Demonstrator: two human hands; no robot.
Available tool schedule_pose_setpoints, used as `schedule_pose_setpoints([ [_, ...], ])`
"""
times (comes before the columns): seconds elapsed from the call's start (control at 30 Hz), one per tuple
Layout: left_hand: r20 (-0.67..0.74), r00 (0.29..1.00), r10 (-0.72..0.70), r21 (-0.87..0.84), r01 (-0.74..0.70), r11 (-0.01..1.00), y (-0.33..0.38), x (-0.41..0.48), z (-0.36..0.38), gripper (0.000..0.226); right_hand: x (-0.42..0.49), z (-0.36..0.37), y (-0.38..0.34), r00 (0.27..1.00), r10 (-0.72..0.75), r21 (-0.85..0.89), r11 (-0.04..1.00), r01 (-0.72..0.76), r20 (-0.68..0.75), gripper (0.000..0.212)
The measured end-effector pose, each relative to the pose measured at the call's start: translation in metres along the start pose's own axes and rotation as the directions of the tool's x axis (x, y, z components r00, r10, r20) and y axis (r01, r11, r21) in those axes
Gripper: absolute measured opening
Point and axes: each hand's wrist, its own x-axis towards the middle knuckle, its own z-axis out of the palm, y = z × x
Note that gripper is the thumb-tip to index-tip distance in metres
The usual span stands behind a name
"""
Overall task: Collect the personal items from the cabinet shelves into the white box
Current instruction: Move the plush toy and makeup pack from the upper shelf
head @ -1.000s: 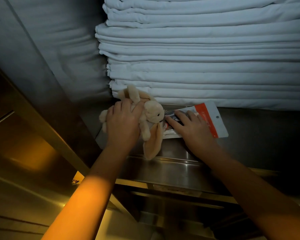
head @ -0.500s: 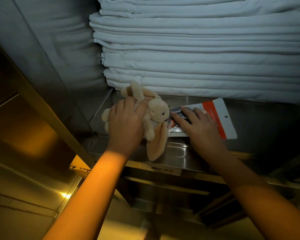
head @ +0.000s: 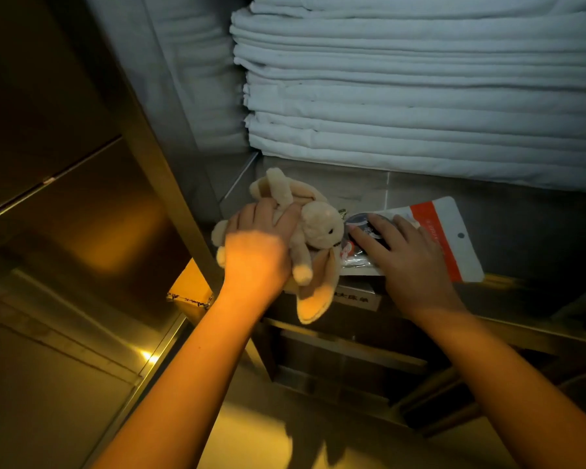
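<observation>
A beige plush rabbit (head: 318, 225) lies at the front edge of the steel cabinet shelf (head: 521, 225), one long ear hanging over the lip. My left hand (head: 256, 255) is closed around its body. Right of it is a flat white and orange packet (head: 450, 238) with dark round items inside. My right hand (head: 406, 262) lies on the packet with fingers spread over it; the grip under the palm is hidden. The white box is not in view.
A tall stack of folded white linens (head: 420, 89) fills the shelf behind the items. The cabinet's metal side wall (head: 170, 106) rises at the left. A labelled shelf lip (head: 356, 297) and darker lower shelves sit below. A lit floor strip (head: 149, 358) shows at lower left.
Both hands have drawn the rabbit and the packet toward the shelf's front edge; the rabbit's ear now hangs over the lip. The camera has shifted, so the shelf sits further right.
</observation>
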Motion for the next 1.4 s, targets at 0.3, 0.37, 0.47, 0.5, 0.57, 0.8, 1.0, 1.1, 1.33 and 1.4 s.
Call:
schedule_pose_setpoints([
  [0.3,-0.056,0.998,-0.01,-0.026,0.009,1.0,-0.045,-0.065,-0.028,0.033,-0.02,-0.016,-0.068,0.997,-0.064,0.015,0.998,0.063,0.04,0.07],
  [0.37,-0.049,0.998,-0.034,-0.029,0.033,0.999,-0.056,-0.081,-0.032,0.036,-0.024,-0.019,-0.087,0.997,-0.073,0.02,0.997,0.073,0.013,0.069],
  [0.47,-0.034,0.997,-0.075,-0.031,0.073,0.997,-0.072,-0.105,-0.042,0.041,-0.032,-0.022,-0.115,0.994,-0.105,0.046,0.993,0.106,-0.025,0.072],
  [0.5,-0.024,0.996,-0.088,-0.03,0.087,0.996,-0.077,-0.112,-0.045,0.042,-0.035,-0.023,-0.123,0.993,-0.116,0.052,0.992,0.117,-0.034,0.073],
  [0.57,-0.012,0.993,-0.117,-0.02,0.117,0.993,-0.088,-0.127,-0.054,0.043,-0.041,-0.024,-0.141,0.988,-0.145,0.07,0.986,0.149,-0.06,0.074],
  [0.8,-0.09,0.973,-0.211,0.049,0.216,0.975,-0.132,-0.186,-0.09,0.039,-0.045,-0.028,-0.209,0.965,-0.259,0.104,0.959,0.262,-0.045,0.078],
  [1.0,-0.092,0.939,-0.333,0.07,0.339,0.938,-0.181,-0.248,-0.125,0.041,-0.044,-0.029,-0.289,0.922,-0.382,0.153,0.909,0.387,-0.062,0.075],
  [1.1,-0.097,0.911,-0.402,0.089,0.41,0.908,-0.205,-0.28,-0.144,0.043,-0.042,-0.028,-0.332,0.885,-0.455,0.163,0.87,0.466,-0.103,0.071],
  [1.33,-0.119,0.814,-0.569,0.191,0.581,0.791,-0.256,-0.343,-0.173,0.042,-0.036,-0.025,-0.421,0.785,-0.604,0.214,0.756,0.619,-0.138,0.077],
  [1.4,-0.128,0.777,-0.616,0.206,0.629,0.75,-0.269,-0.356,-0.177,0.043,-0.031,-0.022,-0.442,0.755,-0.641,0.21,0.726,0.654,-0.135,0.074],
])
